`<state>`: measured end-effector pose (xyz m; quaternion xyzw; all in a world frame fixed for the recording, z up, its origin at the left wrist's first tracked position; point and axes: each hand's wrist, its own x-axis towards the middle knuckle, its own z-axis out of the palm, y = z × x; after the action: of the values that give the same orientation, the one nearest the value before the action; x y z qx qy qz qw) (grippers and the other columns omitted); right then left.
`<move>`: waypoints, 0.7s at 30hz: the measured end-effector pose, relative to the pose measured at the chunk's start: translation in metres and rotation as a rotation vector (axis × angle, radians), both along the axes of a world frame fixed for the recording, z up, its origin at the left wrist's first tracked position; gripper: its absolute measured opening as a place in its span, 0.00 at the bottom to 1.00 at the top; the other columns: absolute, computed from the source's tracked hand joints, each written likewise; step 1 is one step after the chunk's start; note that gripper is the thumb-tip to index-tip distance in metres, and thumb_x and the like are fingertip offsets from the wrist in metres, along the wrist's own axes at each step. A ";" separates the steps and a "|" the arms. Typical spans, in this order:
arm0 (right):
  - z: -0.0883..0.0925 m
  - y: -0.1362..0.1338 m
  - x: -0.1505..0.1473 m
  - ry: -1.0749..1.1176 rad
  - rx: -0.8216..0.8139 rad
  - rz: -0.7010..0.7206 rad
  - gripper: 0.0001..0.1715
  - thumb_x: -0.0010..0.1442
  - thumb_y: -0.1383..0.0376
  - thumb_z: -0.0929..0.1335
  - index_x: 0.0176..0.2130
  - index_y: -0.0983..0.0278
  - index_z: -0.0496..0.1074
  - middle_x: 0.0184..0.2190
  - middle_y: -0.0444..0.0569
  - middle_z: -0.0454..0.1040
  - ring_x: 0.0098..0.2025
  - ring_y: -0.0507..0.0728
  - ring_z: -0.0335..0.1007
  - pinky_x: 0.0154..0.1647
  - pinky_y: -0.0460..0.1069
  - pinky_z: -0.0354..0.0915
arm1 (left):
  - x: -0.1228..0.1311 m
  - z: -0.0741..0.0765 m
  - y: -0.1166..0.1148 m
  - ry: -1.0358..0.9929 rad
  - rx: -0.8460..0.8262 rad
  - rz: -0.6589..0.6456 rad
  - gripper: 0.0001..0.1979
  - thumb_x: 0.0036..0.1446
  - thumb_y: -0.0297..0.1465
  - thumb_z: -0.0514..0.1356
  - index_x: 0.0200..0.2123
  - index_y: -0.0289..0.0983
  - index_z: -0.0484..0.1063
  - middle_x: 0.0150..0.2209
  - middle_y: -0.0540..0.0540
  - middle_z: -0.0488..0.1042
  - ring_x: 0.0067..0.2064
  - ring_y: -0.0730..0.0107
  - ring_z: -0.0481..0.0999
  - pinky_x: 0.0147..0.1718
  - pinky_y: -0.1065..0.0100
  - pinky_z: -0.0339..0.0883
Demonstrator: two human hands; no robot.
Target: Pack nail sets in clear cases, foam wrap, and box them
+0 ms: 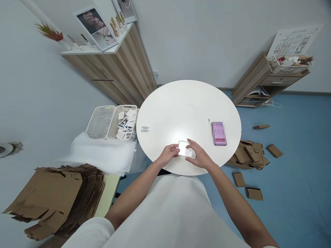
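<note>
One shiny packet, between left hand and right hand, touching both

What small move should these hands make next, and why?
Perhaps the right hand should gently bring its thumb and index finger together on the clear pack: they stand wide apart near its right end, while the left hand seems to pinch the left edge. A second grip could steady it.

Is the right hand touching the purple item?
Apart: the head view shows bare white tabletop between the right hand and the purple item.
</note>
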<state>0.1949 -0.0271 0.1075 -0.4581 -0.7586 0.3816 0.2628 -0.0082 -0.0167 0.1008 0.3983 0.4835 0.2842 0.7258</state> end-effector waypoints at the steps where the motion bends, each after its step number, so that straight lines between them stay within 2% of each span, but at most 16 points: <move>1: 0.000 0.002 0.000 0.001 0.013 -0.005 0.25 0.46 0.61 0.68 0.45 0.59 0.61 0.57 0.54 0.53 0.57 0.62 0.52 0.50 0.59 0.58 | 0.000 0.000 0.000 -0.010 0.017 -0.018 0.24 0.50 0.41 0.58 0.49 0.36 0.65 0.34 0.44 0.71 0.36 0.70 0.70 0.39 0.63 0.63; 3: 0.000 0.005 0.002 0.011 0.033 -0.036 0.24 0.45 0.62 0.68 0.44 0.60 0.62 0.55 0.54 0.57 0.55 0.62 0.54 0.49 0.58 0.58 | 0.000 0.001 0.002 -0.008 0.081 -0.059 0.27 0.48 0.41 0.59 0.51 0.37 0.63 0.38 0.43 0.70 0.38 0.69 0.69 0.40 0.62 0.62; 6: 0.002 0.007 0.004 0.039 0.053 -0.062 0.23 0.43 0.64 0.68 0.42 0.60 0.62 0.53 0.54 0.59 0.54 0.62 0.56 0.48 0.57 0.59 | -0.001 0.003 0.005 0.138 0.246 -0.117 0.43 0.35 0.37 0.68 0.56 0.42 0.55 0.45 0.42 0.64 0.40 0.69 0.67 0.42 0.61 0.61; 8: 0.002 0.007 0.006 0.056 0.062 -0.053 0.24 0.42 0.64 0.68 0.41 0.60 0.62 0.52 0.54 0.60 0.54 0.62 0.57 0.48 0.57 0.60 | -0.001 0.005 0.007 0.251 0.351 -0.168 0.51 0.28 0.35 0.70 0.57 0.45 0.50 0.47 0.43 0.62 0.39 0.70 0.66 0.43 0.61 0.60; 10: 0.000 0.006 0.007 0.063 0.066 -0.040 0.24 0.42 0.64 0.69 0.41 0.60 0.62 0.52 0.54 0.60 0.53 0.62 0.57 0.47 0.57 0.60 | 0.001 0.006 0.010 0.308 0.424 -0.216 0.50 0.29 0.36 0.70 0.57 0.46 0.50 0.46 0.44 0.62 0.37 0.72 0.65 0.42 0.62 0.61; 14: -0.006 0.006 0.006 0.070 0.079 -0.031 0.24 0.41 0.64 0.69 0.41 0.60 0.63 0.52 0.54 0.60 0.53 0.62 0.57 0.46 0.58 0.61 | 0.005 0.004 0.013 0.339 0.508 -0.243 0.41 0.34 0.36 0.68 0.54 0.44 0.56 0.39 0.48 0.64 0.34 0.73 0.64 0.38 0.65 0.62; 21: -0.008 0.010 0.007 0.082 0.137 -0.021 0.21 0.42 0.63 0.70 0.39 0.60 0.65 0.51 0.54 0.61 0.52 0.61 0.59 0.45 0.57 0.63 | 0.007 0.006 0.014 0.283 0.524 -0.248 0.38 0.37 0.33 0.66 0.53 0.44 0.56 0.35 0.50 0.62 0.33 0.75 0.63 0.36 0.67 0.62</move>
<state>0.2017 -0.0173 0.0992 -0.4310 -0.7667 0.3443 0.3285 -0.0011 -0.0025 0.1070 0.6632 0.4375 0.2502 0.5533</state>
